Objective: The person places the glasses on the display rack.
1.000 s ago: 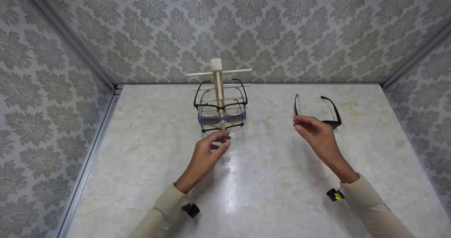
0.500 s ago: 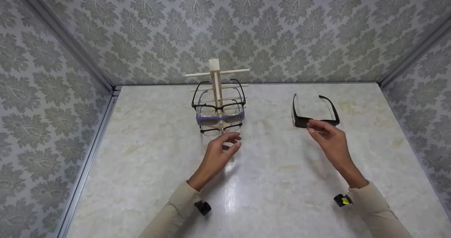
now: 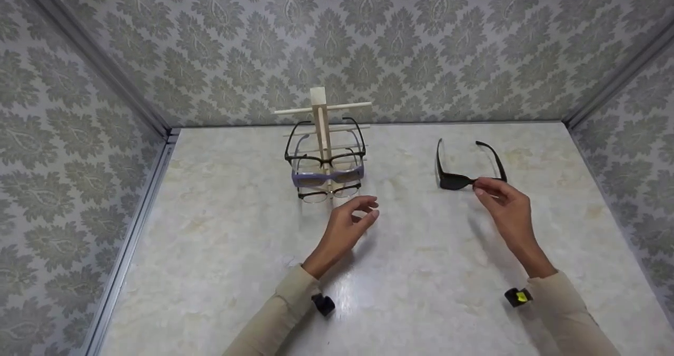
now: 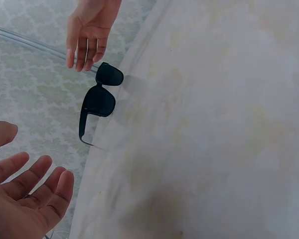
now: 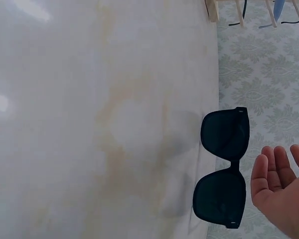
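Observation:
Black sunglasses [image 3: 455,181] stand on the table with their temples unfolded toward the back wall. My right hand [image 3: 508,214] is just in front of them, its fingertips overlapping the bridge in the head view. The right wrist view shows a gap between the loosely bent fingers [image 5: 272,172] and the dark lenses [image 5: 224,135]. My left hand [image 3: 345,229] hovers in front of a wooden eyewear stand [image 3: 318,97], slightly to its right, fingers loosely bent with nothing in them. On the stand hang black-framed glasses [image 3: 326,162], bluish-purple sunglasses [image 3: 309,179] and half-rim glasses [image 3: 345,190].
A pale marbled table [image 3: 210,250] carries everything. Patterned wall panels [image 3: 368,45] enclose it at the back and both sides, with metal rails [image 3: 131,245] along the left edge. The stand's top dowel [image 3: 350,105] sticks out on both sides. Small dark devices [image 3: 323,304] sit at the wrists.
My left hand has shifted right, away from the stand's front. My right hand has drawn right from the left end of the black sunglasses to their bridge, uncovering the left lens.

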The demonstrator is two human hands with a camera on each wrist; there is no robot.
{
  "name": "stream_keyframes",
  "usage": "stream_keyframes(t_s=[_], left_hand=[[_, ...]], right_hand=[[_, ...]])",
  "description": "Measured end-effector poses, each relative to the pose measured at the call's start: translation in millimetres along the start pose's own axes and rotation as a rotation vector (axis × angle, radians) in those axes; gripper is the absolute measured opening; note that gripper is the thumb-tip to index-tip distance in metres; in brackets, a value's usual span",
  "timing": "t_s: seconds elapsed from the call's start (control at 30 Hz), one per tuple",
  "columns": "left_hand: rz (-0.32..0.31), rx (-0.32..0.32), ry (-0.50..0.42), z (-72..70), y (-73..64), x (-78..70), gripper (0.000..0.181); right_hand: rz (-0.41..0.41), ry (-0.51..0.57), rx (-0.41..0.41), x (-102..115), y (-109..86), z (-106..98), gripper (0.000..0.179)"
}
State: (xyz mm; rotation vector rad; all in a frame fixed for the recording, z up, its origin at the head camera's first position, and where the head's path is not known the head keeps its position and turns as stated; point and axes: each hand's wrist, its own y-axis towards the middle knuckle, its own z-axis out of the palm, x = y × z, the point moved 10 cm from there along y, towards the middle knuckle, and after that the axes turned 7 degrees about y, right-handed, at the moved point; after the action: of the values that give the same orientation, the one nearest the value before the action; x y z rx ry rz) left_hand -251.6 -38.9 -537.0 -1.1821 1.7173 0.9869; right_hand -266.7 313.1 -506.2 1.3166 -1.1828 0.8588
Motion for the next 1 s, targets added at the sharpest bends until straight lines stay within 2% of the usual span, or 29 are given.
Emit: stream_keyframes(t_s=[0.23,0.47,0.67,0.8,1.0], left_hand=[[-0.004,-0.004,-0.037,14.9,9.6,3.3,0.037],[-0.011,0.021,-0.050,34.7,20.2,0.5,0.037],[-0.014,0.054,-0.074,53.8,27.4,0.4,0.040],[-0.015,0.062,-0.072,61.8,32.4,3.5,0.041],[-0.003,0.052,-0.101,72.4,40.4,6.0,0.043]], right_hand=[[0.003,-0.066,-0.060,-12,4.7,-22,0.032],[0.071,-0.156,-0.177,-31,3.7,-45,0.034],[0.108,-0.172,-0.187,-43,3.8,-55,0.037],[0.169,-0.172,-0.188,-50,3.6,-58,0.041],[0.237,-0.151,-0.139,-57,4.5,-56,0.053]])
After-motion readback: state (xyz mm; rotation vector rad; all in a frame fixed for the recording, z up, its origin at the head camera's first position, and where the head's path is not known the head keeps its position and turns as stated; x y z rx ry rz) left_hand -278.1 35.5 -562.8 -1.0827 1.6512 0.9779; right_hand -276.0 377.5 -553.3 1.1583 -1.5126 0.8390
